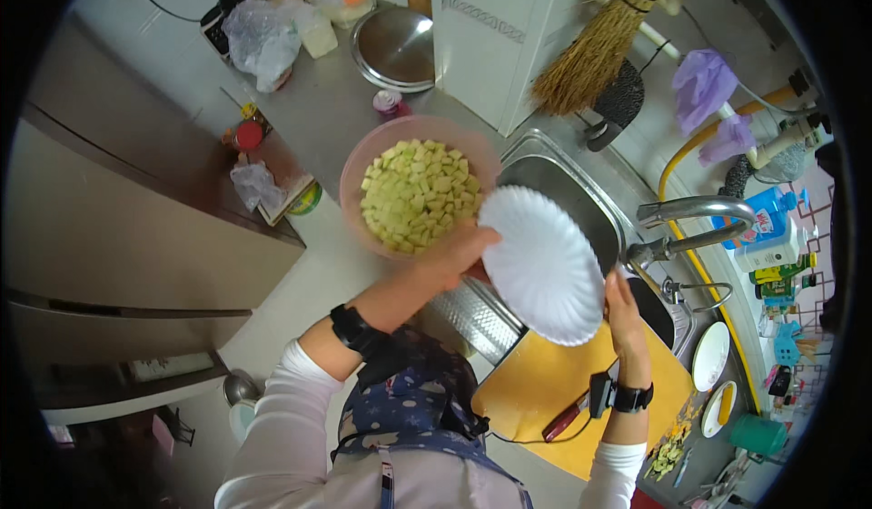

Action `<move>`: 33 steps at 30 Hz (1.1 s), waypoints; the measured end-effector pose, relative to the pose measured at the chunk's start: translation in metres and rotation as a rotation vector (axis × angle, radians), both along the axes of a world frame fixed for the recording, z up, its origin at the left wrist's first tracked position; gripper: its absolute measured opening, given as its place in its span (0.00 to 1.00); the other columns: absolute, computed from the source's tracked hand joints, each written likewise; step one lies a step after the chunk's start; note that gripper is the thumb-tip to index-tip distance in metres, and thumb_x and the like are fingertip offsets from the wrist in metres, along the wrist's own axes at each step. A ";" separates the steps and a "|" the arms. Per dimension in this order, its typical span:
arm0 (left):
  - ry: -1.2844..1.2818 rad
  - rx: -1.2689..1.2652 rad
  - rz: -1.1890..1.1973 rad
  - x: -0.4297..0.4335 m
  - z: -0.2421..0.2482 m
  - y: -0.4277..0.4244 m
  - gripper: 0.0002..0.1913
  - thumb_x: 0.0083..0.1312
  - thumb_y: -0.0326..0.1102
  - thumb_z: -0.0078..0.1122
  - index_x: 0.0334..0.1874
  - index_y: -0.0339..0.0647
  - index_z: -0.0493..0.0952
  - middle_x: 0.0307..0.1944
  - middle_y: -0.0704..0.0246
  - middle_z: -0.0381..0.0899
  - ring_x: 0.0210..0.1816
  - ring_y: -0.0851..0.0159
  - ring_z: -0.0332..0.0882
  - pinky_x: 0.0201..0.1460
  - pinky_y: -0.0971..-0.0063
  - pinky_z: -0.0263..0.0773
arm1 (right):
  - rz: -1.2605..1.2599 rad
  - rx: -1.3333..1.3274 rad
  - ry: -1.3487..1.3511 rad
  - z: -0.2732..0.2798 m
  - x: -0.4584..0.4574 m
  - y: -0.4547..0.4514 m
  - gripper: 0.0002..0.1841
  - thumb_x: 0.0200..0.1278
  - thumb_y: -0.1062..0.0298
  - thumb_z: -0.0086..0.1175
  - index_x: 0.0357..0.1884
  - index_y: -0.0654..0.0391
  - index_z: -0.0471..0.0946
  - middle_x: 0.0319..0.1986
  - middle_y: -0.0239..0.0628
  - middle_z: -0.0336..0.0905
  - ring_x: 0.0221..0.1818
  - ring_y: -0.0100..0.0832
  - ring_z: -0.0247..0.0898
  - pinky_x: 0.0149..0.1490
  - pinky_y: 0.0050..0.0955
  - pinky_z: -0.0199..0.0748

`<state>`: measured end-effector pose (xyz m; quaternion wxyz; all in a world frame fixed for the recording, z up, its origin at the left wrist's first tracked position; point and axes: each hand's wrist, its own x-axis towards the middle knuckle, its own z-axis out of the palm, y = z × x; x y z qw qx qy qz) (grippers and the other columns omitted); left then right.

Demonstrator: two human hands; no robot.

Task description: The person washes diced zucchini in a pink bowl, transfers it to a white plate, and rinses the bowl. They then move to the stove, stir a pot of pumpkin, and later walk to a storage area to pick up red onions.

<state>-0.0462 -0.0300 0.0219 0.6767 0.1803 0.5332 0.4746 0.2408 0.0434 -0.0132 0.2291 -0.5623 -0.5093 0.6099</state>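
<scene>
A white fluted oval plate [543, 267] is held tilted between both hands over the near edge of the sink. My left hand [466, 253] grips its left rim, and my right hand [621, 305] holds the right rim. Just beyond my left hand, a pink translucent bowl [351, 202] holds many pale green diced vegetable cubes [419, 192]. Below the plate lies a yellow cutting board [524, 379], with a dark red knife handle [565, 420] on it near my right wrist; the knife's blade is mostly hidden.
The steel sink [565, 175] and its curved faucet [708, 213] stand at the right. A straw broom [606, 46] hangs above. Two small plates, one a white dish [711, 357], and vegetable peelings [667, 451] lie right of the board. A metal basin [392, 46] stands at the back.
</scene>
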 end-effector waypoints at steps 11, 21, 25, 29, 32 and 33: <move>0.091 0.321 0.791 -0.191 0.051 -0.098 0.20 0.61 0.34 0.57 0.54 0.33 0.71 0.50 0.65 0.76 0.52 0.64 0.74 0.56 0.67 0.69 | 0.549 0.484 -0.033 -0.009 -0.226 0.001 0.49 0.51 0.46 0.64 0.69 0.59 0.52 0.62 0.60 0.55 0.64 0.50 0.54 0.66 0.42 0.55; -0.038 0.142 0.918 -0.324 0.003 -0.158 0.20 0.61 0.32 0.56 0.55 0.35 0.69 0.49 0.66 0.75 0.50 0.64 0.75 0.49 0.68 0.73 | 0.803 0.356 -0.751 -0.064 -0.367 0.043 0.69 0.32 0.27 0.63 0.73 0.52 0.38 0.68 0.68 0.28 0.70 0.66 0.25 0.70 0.53 0.39; -0.012 0.063 0.886 -0.342 -0.011 -0.154 0.21 0.61 0.34 0.57 0.56 0.36 0.68 0.50 0.66 0.75 0.52 0.64 0.74 0.52 0.69 0.71 | 0.922 0.322 -0.835 -0.073 -0.391 0.019 0.69 0.31 0.28 0.65 0.73 0.49 0.39 0.67 0.70 0.29 0.70 0.67 0.22 0.69 0.55 0.38; -0.070 0.069 0.843 -0.352 -0.022 -0.147 0.21 0.61 0.33 0.57 0.56 0.35 0.68 0.49 0.66 0.75 0.50 0.64 0.75 0.49 0.70 0.73 | 1.027 0.331 -0.925 -0.071 -0.390 -0.002 0.65 0.32 0.34 0.67 0.72 0.51 0.44 0.65 0.71 0.39 0.67 0.71 0.35 0.68 0.52 0.44; -0.097 0.061 0.819 -0.354 -0.024 -0.139 0.21 0.61 0.32 0.57 0.56 0.35 0.68 0.50 0.66 0.75 0.50 0.64 0.75 0.49 0.70 0.73 | 1.003 0.373 -0.886 -0.066 -0.381 -0.010 0.56 0.35 0.47 0.69 0.69 0.49 0.52 0.60 0.65 0.51 0.61 0.68 0.51 0.62 0.50 0.60; -0.097 0.042 0.825 -0.355 -0.025 -0.136 0.21 0.61 0.32 0.57 0.56 0.34 0.67 0.50 0.65 0.75 0.50 0.64 0.75 0.49 0.70 0.73 | 0.986 0.368 -0.850 -0.066 -0.379 -0.011 0.55 0.34 0.50 0.69 0.69 0.48 0.54 0.59 0.64 0.53 0.60 0.67 0.53 0.60 0.50 0.63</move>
